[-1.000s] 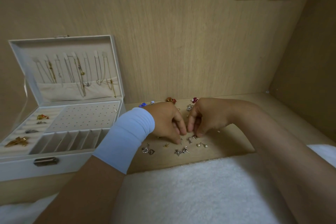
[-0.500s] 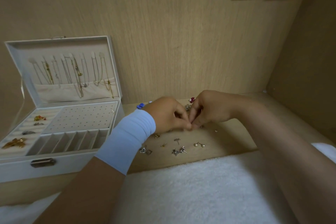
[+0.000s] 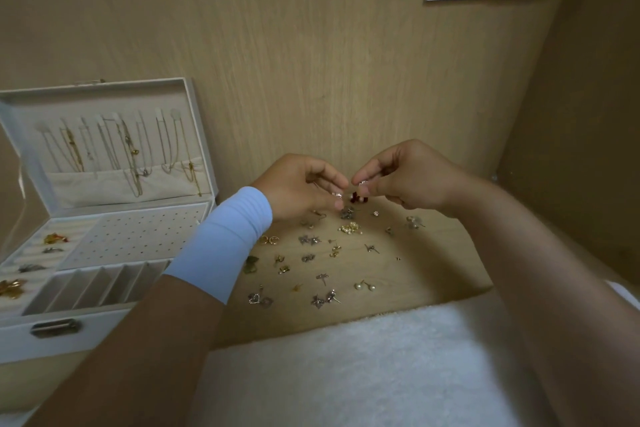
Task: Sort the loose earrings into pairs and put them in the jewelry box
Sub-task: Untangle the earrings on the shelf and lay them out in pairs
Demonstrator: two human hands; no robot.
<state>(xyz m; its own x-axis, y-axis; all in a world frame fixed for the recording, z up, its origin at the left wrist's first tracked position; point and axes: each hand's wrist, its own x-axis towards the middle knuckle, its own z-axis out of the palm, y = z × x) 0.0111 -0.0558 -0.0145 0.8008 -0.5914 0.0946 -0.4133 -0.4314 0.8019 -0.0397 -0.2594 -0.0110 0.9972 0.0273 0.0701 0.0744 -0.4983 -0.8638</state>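
Wooden surface (image 3: 433,274) bared; left hand (image 3: 294,184), right hand (image 3: 408,177) rose pinching earrings (image 3: 362,183).

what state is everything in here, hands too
jewelry box, open, lid standing up
necklaces, hanging inside the lid
left hand, pinching a small earring
right hand, pinching a second small earring
loose earrings, scattered on the wooden surface, outside the box

Scattered loose earrings (image 3: 307,257) lie beside the open (white) jewelry box (image 3: 104,329).
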